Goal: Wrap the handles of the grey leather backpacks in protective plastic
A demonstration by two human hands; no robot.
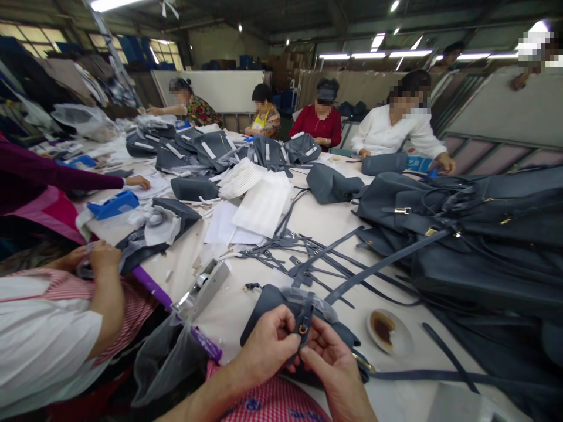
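Note:
A dark blue-grey handbag (260,308) lies at the table's front edge, right before me. Across its top runs a buckled strap (307,310) with a small gold buckle, and clear plastic wrap (331,310) shows behind it. My left hand (275,340) is closed, thumb and forefinger pinching the strap beside the buckle. From the other side my right hand (332,360) grips the strap's lower end, its thumb near the buckle and its other fingers curled beneath. The strap's tip is partly hidden by my fingers.
Right of the bag sits a white dish (389,333) of brown liquid. Loose straps (308,258) spread beyond it, and a large pile of bags (440,234) covers the right side. A metal tape dispenser (204,287) stands left. Co-workers sit around the table, one close at my left (57,328).

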